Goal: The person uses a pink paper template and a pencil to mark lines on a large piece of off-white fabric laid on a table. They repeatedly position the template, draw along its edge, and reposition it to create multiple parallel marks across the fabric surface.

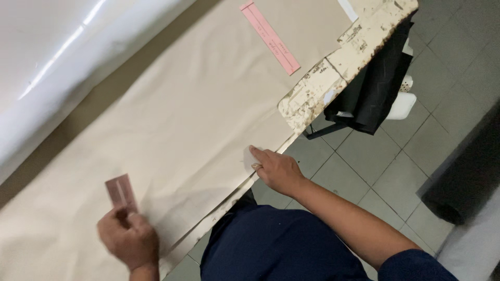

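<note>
A wide sheet of beige fabric (187, 104) lies spread over a long table. My left hand (127, 239) holds a small pink card piece (121, 192) upright above the fabric near its front edge. My right hand (276, 169) rests at the fabric's edge on the table rim, fingers pinching a small whitish piece, maybe chalk, with a ring on one finger. A long pink pattern strip (271, 37) lies flat on the fabric at the far end.
The table's worn, chipped edge (333, 67) shows at the right. Black cloth (372, 86) hangs off it over a white stool (403, 106). A white fabric roll (57, 62) lies along the left. Grey floor tiles (385, 171) and a dark roll (463, 177) sit right.
</note>
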`<move>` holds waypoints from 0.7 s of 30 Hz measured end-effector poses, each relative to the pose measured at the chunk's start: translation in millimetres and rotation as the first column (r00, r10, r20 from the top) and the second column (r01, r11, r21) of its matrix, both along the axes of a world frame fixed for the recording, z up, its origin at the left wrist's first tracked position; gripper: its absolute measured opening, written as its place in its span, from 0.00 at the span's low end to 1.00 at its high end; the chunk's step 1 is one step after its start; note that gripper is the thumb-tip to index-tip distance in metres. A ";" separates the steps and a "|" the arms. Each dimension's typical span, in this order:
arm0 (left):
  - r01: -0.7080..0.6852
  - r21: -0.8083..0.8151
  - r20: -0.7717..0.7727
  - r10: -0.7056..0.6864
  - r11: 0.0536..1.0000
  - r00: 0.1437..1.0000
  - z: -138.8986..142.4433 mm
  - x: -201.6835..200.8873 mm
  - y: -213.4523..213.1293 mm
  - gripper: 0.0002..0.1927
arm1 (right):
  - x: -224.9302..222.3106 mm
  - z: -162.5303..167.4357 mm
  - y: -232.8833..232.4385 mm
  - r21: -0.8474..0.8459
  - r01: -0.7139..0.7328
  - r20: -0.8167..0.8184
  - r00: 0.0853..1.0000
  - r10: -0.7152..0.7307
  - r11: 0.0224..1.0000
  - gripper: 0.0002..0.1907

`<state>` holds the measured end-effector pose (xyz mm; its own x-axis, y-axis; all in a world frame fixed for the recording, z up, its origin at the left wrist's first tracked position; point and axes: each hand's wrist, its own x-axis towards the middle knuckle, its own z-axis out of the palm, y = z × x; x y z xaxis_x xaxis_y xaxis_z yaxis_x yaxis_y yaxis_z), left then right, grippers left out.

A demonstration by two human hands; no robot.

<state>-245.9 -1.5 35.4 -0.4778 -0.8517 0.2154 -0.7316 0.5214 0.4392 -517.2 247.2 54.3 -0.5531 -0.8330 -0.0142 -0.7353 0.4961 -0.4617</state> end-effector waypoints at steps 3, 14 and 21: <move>0.158 0.378 -0.254 -0.062 0.912 0.965 15.8 -72.5 19.5 0.13 | -9.4 1.2 1.1 0.157 0.019 0.135 0.990 -0.041 0.987 0.26; 0.558 0.089 -0.283 -0.516 0.825 0.808 16.8 -206.8 47.3 0.13 | -54.4 16.9 13.2 0.127 -0.031 0.153 0.988 0.012 0.991 0.25; 0.533 0.011 -0.164 -0.524 0.846 0.836 8.9 -211.6 51.1 0.12 | -72.4 14.4 16.1 0.099 -0.092 0.167 0.983 0.074 0.991 0.23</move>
<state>-457.5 49.7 44.2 -0.8245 -0.4908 0.2815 -0.2751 0.7825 0.5585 -589.6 263.3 68.7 -0.4653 -0.8649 -0.1883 -0.6954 0.4889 -0.5267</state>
